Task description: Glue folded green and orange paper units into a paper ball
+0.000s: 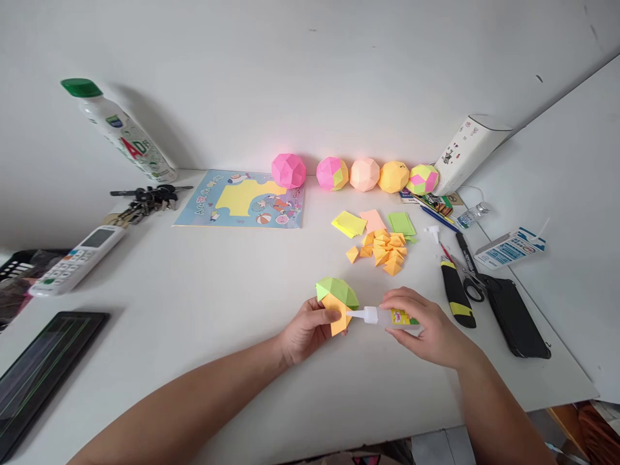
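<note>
My left hand grips a partly built paper ball, green on top with orange facets below. The thumb presses on an orange facet. In my right hand is a clear glue bottle with a yellow label, lying level, its white nozzle pointing left. The nozzle tip meets the edge of the orange facet; whether glue is coming out is too small to tell. Beyond my hands lies a heap of folded orange paper pieces, beside yellow paper squares, pink squares and green squares.
Several finished paper balls line the wall. Scissors, a utility knife, a black phone and a milk carton lie right. Keys, a white bottle, a remote and a tablet are left.
</note>
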### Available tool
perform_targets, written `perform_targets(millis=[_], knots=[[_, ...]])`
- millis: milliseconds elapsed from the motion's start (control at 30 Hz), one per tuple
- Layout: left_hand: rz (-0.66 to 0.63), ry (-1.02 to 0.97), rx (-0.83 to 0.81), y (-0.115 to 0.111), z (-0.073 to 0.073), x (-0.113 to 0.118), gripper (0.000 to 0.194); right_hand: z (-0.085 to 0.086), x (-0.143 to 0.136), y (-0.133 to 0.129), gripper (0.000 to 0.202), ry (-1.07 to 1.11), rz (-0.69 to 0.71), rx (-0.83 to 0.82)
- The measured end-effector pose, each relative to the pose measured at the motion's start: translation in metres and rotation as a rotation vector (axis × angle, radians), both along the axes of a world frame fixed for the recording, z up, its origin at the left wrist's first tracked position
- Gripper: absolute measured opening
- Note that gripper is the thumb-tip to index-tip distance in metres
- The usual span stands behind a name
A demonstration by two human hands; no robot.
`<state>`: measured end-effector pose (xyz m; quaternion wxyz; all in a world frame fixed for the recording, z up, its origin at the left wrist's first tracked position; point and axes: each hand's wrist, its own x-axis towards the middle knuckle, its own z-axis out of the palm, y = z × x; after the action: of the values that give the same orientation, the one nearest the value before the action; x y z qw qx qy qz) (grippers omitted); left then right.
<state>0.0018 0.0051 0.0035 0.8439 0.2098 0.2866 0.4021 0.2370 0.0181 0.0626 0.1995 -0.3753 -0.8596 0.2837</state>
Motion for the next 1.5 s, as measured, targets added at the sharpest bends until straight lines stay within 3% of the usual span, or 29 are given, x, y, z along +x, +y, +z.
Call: perform_targets(millis=[333,600,1167,1500], knots=[[0.006,-0.009,-0.016,0.001,0.005,0.0,0.006,0.003,-0.002,-0.001,0.031,-0.03,0.052,-0.059],[-0.02,-0.029,0.0,0.001,0.002,-0.001,0.007,0.0,-0.002,-0.001,0.045,-0.046,0.062,0.013],[0.034,-0.012,-0.01,0.001,0.005,0.001,0.008,-0.006,-0.003,-0.001,0.034,-0.044,0.074,0.034],[-0.005,-0.01,-0.005,0.001,0.003,0.0,0.006,-0.007,-0.008,-0.001,0.03,-0.045,0.027,0.081]])
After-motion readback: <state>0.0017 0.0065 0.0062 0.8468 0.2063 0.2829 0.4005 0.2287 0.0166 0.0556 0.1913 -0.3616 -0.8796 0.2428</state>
